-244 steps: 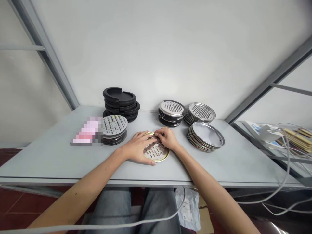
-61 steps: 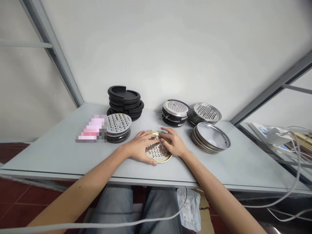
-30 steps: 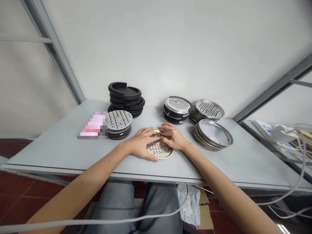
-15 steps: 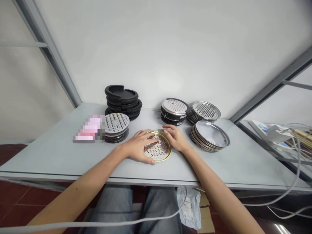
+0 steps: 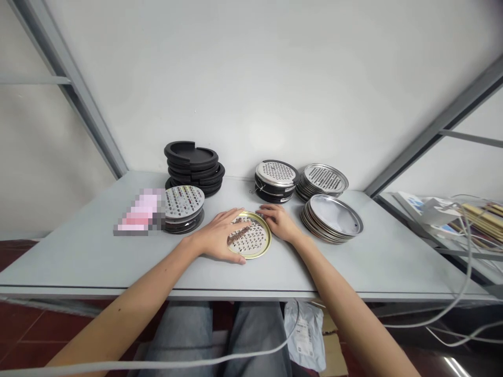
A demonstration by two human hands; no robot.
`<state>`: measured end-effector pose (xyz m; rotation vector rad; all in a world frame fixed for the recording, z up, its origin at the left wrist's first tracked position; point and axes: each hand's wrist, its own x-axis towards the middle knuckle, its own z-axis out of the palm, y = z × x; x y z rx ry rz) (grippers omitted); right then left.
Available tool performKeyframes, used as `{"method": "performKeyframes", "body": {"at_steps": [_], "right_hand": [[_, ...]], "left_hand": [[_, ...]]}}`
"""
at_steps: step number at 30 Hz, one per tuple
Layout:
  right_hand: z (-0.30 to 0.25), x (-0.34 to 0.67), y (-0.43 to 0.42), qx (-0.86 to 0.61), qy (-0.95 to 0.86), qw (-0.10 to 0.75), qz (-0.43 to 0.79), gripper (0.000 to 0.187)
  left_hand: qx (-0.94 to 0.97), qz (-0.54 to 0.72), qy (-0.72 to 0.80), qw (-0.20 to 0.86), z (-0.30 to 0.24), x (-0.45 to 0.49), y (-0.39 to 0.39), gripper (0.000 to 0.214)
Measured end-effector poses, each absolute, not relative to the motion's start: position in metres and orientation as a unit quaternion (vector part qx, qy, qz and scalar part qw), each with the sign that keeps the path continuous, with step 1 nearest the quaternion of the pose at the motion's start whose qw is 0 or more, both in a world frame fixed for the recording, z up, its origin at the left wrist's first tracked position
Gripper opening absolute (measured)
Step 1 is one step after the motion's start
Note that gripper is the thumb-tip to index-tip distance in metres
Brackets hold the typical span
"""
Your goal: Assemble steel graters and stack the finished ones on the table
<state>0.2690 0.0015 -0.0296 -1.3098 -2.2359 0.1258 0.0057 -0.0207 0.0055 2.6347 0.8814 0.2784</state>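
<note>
A round perforated metal grater disc point(image 5: 257, 242) in a gold-coloured rim lies flat on the grey table in front of me. Over its left side my left hand point(image 5: 220, 235) is spread, fingers apart, thumb by the front rim and a finger reaching across the holes. That hand and its shadow hide part of the disc. My right hand point(image 5: 282, 222) rests at the back right of the rim, fingers loosely stretched leftward with nothing visible in them. Whether those fingertips touch the rim I cannot tell.
Black ring-shaped holders point(image 5: 194, 165) are stacked at back left, behind a stack of grater plates point(image 5: 184, 204) and a pixelated pink item point(image 5: 139, 212). Assembled graters point(image 5: 276, 175), slotted plates point(image 5: 324, 179) and plain round metal plates point(image 5: 334, 215) stand right. A white cable point(image 5: 176, 362) crosses below.
My right hand has drawn back slightly, so more of the disc's right side shows. My left hand stays spread over the disc. The whole view has shifted a little.
</note>
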Motion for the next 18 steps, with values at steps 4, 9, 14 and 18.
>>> {"method": "performKeyframes", "body": {"at_steps": [4,9,14,18], "right_hand": [[-0.026,0.276,-0.001,-0.538,-0.802,0.260,0.023,0.027],[-0.023,0.280,-0.001,-0.599,-0.757,0.260,0.006,0.015],[-0.024,0.281,0.001,-0.647,-0.719,0.254,0.008,0.014],[-0.025,0.283,0.003,-0.647,-0.711,0.271,0.046,0.015]], "left_hand": [[0.920,0.114,0.330,0.175,0.002,0.004,-0.018,0.109],[0.892,0.145,0.401,0.150,0.000,0.005,-0.015,0.116],[0.865,0.187,0.444,0.138,-0.001,0.008,-0.016,0.108],[0.870,0.207,0.427,0.137,-0.003,0.008,-0.015,0.099]]}}
